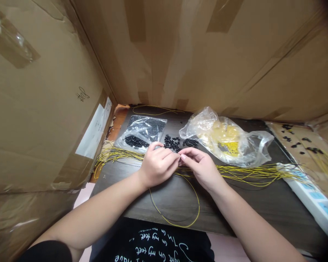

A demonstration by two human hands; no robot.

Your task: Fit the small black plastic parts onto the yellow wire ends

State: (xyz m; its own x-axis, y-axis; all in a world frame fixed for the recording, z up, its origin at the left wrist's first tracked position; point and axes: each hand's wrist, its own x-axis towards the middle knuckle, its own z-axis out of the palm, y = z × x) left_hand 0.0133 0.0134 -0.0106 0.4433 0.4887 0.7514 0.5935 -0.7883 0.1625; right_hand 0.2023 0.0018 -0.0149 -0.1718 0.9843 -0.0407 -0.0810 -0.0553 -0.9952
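Forearms (98,207) reach up from lower frame; left hand (157,163) and right hand (200,169) meet at centre, fingertips (181,157) together over thin yellow wires (248,173), any pinched item hidden. Wires stretch loose both ways across a dark wood-grain tabletop (175,203). Small black parts (171,143) lie heaped just beyond, more remaining in a clear plastic bag (142,131).

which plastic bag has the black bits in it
The flat clear bag, holding black pieces; the crumpled bag to its right holds yellow stuff instead.
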